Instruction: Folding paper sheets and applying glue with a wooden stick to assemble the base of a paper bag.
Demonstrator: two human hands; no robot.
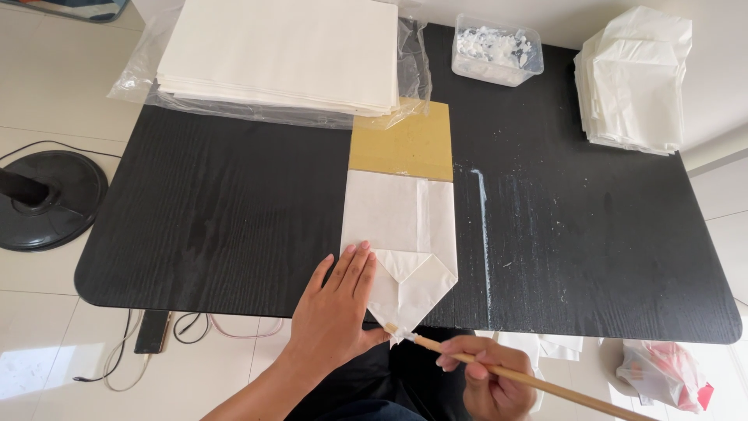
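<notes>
The left hand (339,300) lay flat with fingers spread on the folded white paper bag (399,245) at the near edge of the black tabletop (234,203), likely pinning it steady for gluing. The right hand (487,378) kept a closed pinch grip on a wooden brush (499,373), its tip touching the bag's pointed flap

Paper bag (399,234) on table (234,203)
</notes>
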